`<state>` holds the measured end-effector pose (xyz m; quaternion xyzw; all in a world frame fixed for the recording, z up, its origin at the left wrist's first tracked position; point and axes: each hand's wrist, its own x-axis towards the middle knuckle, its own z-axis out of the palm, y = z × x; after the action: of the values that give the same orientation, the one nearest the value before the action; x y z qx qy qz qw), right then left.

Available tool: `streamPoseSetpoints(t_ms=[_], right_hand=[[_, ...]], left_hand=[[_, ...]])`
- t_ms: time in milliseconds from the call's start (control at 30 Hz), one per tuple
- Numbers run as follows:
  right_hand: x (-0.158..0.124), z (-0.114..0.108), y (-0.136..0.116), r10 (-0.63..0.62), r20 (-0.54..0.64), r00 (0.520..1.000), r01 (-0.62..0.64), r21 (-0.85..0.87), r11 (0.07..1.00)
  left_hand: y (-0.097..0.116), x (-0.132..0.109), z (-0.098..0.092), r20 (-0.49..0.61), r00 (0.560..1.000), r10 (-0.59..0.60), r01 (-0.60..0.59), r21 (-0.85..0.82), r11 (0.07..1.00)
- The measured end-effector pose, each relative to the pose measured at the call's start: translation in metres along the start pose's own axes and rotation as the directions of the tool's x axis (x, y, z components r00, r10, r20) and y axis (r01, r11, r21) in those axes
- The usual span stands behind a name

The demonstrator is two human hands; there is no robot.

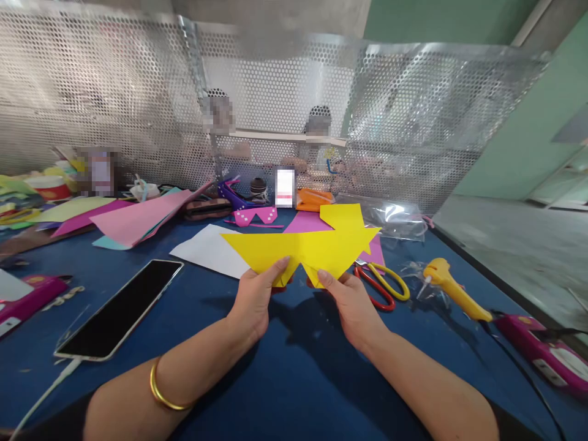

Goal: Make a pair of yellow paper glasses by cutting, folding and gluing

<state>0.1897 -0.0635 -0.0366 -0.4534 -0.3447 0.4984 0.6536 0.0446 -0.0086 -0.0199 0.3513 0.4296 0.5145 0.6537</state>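
Observation:
Above the blue table, a yellow paper cutout (301, 245) spans between my two hands, wide at the top with a notch at its lower middle. My left hand (257, 294) pinches its lower left part, thumb on the near face. Its lower right part is gripped the same way by my right hand (353, 303). Fingers behind the paper are mostly hidden. Just right of my right hand lie scissors (383, 285) with red and yellow handles. Behind the cutout are a yellow paper piece (342, 214), purple paper (303, 222) and a white sheet (206, 248).
Pink paper glasses (255, 216) lie toward the back. A phone (122, 309) on a cable rests at left, near pink paper sheets (142, 214). At right are a yellow glue gun (452, 288) and a magenta power strip (542, 349). Perforated metal panels (285, 73) stand behind.

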Motion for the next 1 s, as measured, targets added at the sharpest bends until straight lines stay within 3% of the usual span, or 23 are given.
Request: streamPoseSetpoints(t_ms=[400, 767, 1000], right_hand=[[-0.0009, 0.0037, 0.0007, -0.018, 0.003, 1.0, 0.018, -0.008, 1.0], [-0.0044, 0.0032, -0.0038, -0.004, 0.085, 0.996, 0.002, 0.023, 1.0], [-0.003, 0.0027, -0.0012, -0.023, -0.014, 1.0, 0.023, -0.019, 1.0]], left_hand=[[-0.0038, -0.0069, 0.0019, 0.135, 0.978, -0.16, 0.162, -0.002, 0.987], [-0.0002, -0.0044, 0.0019, 0.073, 0.986, -0.148, 0.15, -0.024, 0.988], [-0.0026, -0.0073, 0.0021, 0.094, 0.991, -0.096, 0.095, 0.01, 0.995]])
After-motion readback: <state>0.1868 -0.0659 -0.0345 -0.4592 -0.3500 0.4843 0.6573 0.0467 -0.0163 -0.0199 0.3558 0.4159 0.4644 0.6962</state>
